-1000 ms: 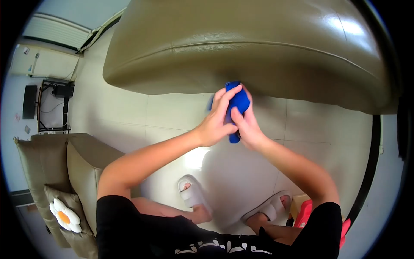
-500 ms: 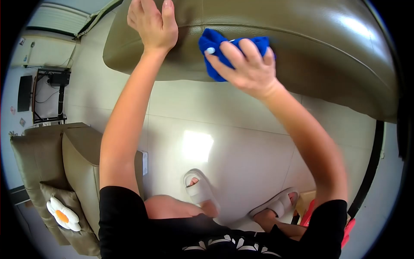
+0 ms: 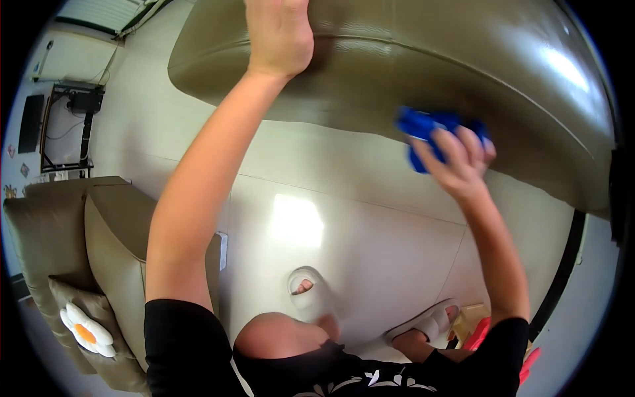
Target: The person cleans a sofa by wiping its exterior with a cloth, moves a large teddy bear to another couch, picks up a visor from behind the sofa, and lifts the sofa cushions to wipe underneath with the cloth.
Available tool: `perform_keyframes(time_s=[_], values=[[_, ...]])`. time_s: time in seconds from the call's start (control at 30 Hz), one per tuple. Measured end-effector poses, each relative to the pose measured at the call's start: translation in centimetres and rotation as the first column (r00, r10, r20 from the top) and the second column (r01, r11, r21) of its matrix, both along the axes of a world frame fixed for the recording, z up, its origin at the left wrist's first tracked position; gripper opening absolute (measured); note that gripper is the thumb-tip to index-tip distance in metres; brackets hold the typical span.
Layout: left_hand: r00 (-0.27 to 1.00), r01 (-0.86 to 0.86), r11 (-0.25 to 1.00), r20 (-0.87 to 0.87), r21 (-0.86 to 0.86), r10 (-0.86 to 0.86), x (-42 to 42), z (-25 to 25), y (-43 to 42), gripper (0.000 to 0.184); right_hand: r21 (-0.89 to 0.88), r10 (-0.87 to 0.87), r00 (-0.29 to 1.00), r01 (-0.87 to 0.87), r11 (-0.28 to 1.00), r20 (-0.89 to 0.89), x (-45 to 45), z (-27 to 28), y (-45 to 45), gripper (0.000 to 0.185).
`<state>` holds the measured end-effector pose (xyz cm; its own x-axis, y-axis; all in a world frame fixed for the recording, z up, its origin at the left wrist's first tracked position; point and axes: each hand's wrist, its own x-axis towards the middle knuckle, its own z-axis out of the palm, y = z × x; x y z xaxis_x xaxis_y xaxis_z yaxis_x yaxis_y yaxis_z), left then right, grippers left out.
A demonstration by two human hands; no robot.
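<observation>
A bunched blue cloth (image 3: 418,123) is in the grip of my right hand (image 3: 463,162), slightly smeared by motion. The cloth lies against the lower front side of an olive-brown leather sofa (image 3: 370,73). Farther left, my left hand (image 3: 281,40) rests on the sofa's top edge. Its fingers reach forward and are cut off by the upper border of the view; what shows of them looks stretched out, with nothing held.
Glossy floor tiles (image 3: 350,198) lie below, with two slippered feet on them. A second brown sofa (image 3: 112,225) stands at left, bearing a flower cushion (image 3: 86,331). A black-framed stand (image 3: 86,126) is at far left. Something red (image 3: 476,334) sits at lower right.
My right hand has moved the blue cloth right and down along the sofa's side. The view has shifted, and my left hand now appears farther right and higher.
</observation>
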<state>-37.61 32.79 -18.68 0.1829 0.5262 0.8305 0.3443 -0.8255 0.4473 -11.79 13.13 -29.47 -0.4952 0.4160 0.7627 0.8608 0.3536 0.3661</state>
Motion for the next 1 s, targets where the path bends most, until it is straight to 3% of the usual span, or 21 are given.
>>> perform_keyframes(time_s=[0.07,0.1,0.13,0.2,0.23,0.33,0.43,0.53,0.57,0.6,0.67,0.7,0.73,0.8,0.83,0.87,0.93,1.0], values=[[0.956,0.182,0.98,0.246,-0.08,-0.157,-0.4,0.0,0.5,0.05,0.06,-0.042,0.998,0.044,0.997,-0.04,2.2,2.2,-1.0,0.042],[0.805,0.432,0.893,0.499,-0.121,-0.322,-1.1,0.3,0.3,0.051,0.069,-0.048,0.997,0.053,0.996,-0.068,1.7,3.3,-0.5,0.042],[0.549,0.641,0.765,0.733,-0.06,-0.402,-1.8,0.5,0.1,0.052,0.083,-0.051,0.994,0.059,0.995,-0.098,0.8,4.5,0.3,0.042],[0.866,0.277,0.937,0.478,-0.214,-0.147,-6.1,0.9,0.1,0.053,0.03,-0.01,0.98,0.017,0.999,-0.196,-2.6,7.5,2.9,0.048],[0.901,0.174,0.968,0.426,-0.183,-0.082,-8.9,-0.2,1.6,0.055,-0.026,-0.025,0.979,0.02,0.999,-0.201,-4.6,8.5,4.6,0.05],[0.891,-0.107,0.909,0.366,-0.404,0.268,-15.5,-0.8,2.7,0.058,-0.063,-0.017,0.978,0.004,0.998,-0.208,-11.8,8.8,9.5,0.046],[0.795,-0.353,0.763,0.256,-0.542,0.55,-20.7,-1.9,3.4,0.061,-0.107,0.137,0.958,-0.168,0.98,-0.25,-20.9,8.4,14.1,0.029],[0.764,-0.09,0.654,0.369,-0.751,0.529,-21.5,-3.2,3.2,0.068,-0.157,0.272,0.94,-0.306,0.939,-0.206,-30.1,7.0,17.6,0.019],[0.749,0.021,0.622,0.424,-0.783,0.509,-21.7,-3.7,3.5,0.065,-0.154,0.231,0.96,-0.255,0.955,-0.161,-32.0,6.9,18.1,0.017],[0.758,0.111,0.599,0.458,-0.793,0.465,-21.7,-4.1,4.0,0.066,-0.149,0.188,0.975,-0.205,0.967,-0.12,-33.1,6.7,18.4,0.016],[0.757,0.28,0.535,0.526,-0.797,0.388,-21.8,-5.0,4.8,0.07,-0.214,0.272,0.938,-0.318,0.924,-0.216,-31.2,7.4,17.8,0.027],[0.799,0.339,0.45,0.505,-0.826,0.326,-21.7,-4.5,4.8,0.075,-0.224,0.292,0.945,-0.319,0.921,-0.144,-29.6,7.4,17.1,0.023],[0.702,0.105,0.625,0.503,-0.773,0.504,-17.8,-2.5,2.4,0.064,-0.226,0.304,0.95,-0.311,0.923,-0.068,-27.5,7.8,16.5,0.018],[0.76,0.103,0.709,0.514,-0.698,0.396,-19.6,-5.2,4.9,0.061,-0.431,0.173,0.972,-0.088,0.898,0.161,-21.9,11.8,13.3,0.029],[0.767,0.086,0.722,0.508,-0.687,0.392,-19.7,-5.6,4.8,0.062,-0.382,0.12,0.988,-0.076,0.921,0.095,-19.3,12.6,13.2,0.043],[0.774,0.069,0.744,0.506,-0.665,0.381,-19.6,-5.5,5.0,0.063,-0.358,0.059,0.996,-0.032,0.933,0.065,-15.9,14.0,12.8,0.039],[0.788,0.017,0.755,0.474,-0.656,0.394,-19.8,-5.5,5.2,0.064,-0.535,-0.208,0.978,0.17,0.827,-0.012,-11.0,16.5,11.4,0.047],[0.797,-0.064,0.73,0.405,-0.68,0.447,-21.0,-5.7,4.8,0.063,-0.537,-0.164,0.977,0.066,0.841,-0.137,-8.4,16.2,11.5,0.051]])
